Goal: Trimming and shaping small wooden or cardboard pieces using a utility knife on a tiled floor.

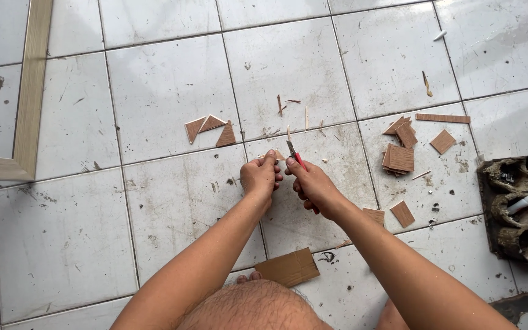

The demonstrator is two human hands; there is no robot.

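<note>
Two bare arms reach forward from the bottom of the view over a floor (154, 91) of large white tiles, scuffed and speckled with dirt, and the hands meet near the middle of the picture. A long pale wooden frame (30, 91) lies at the far left, one bar running up the view and another meeting it at a corner near the left edge. At the right edge sits a dark, grimy tray (516, 208) with round hollows, and a small white tube (525, 202) lies slanted across it. A flat piece of brown cardboard (288, 267) rests on the floor close to the person's body, between the arms. Beyond the right arm lie many small brown wooden tiles: a little stack (399, 158), loose squares (443, 141) around it, a thin strip (442, 118) farther off, and two more squares just beside the forearm. Three triangular offcuts (210, 129) lie ahead and left of the hands, and thin splinters are scattered straight ahead. The left hand (260, 176) is curled closed, its fingertips pinching a small brown piece (279, 156) that barely shows above the thumb, right between the two hands. The right hand (313, 184) is closed around a red-handled cutter (295, 155), whose long axis points up and slightly left, away from the body, with the blade tip touching or just beside the pinched piece. Both hands are equally close to it. No labels or signs can be made out anywhere.
</note>
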